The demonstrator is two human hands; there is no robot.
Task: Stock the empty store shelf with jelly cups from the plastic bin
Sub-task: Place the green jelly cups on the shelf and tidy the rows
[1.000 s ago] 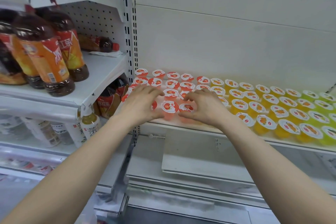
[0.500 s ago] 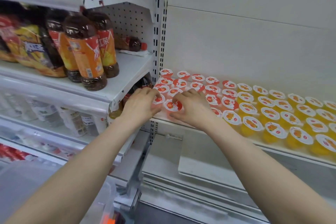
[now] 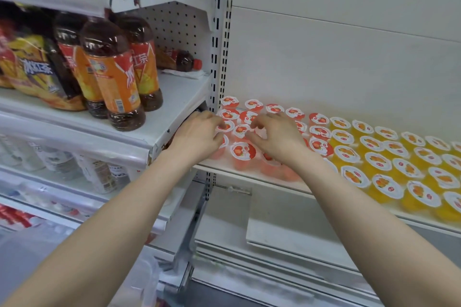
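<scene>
Red-lidded jelly cups (image 3: 243,151) fill the left end of the white shelf (image 3: 249,175), and yellow jelly cups (image 3: 379,161) stand in rows to their right. My left hand (image 3: 199,137) lies over the leftmost red cups by the shelf upright, its fingers resting on their lids. My right hand (image 3: 277,137) hovers over the red group with bent fingers. Its thumb and forefinger pinch at a red cup (image 3: 240,129) in the middle rows. Several cups are hidden under both hands. A blurred translucent plastic bin (image 3: 147,279) shows at the bottom left.
Iced tea bottles (image 3: 112,77) stand on the neighbouring shelf to the left, behind the slotted metal upright (image 3: 219,57). Water bottles (image 3: 99,177) sit on the level below them. A white back wall (image 3: 349,70) rises behind the cups, and a bare lower shelf (image 3: 287,232) lies underneath.
Both hands have moved from the front row to the left and deeper in among the red cups. The view has swung left, showing more bottles.
</scene>
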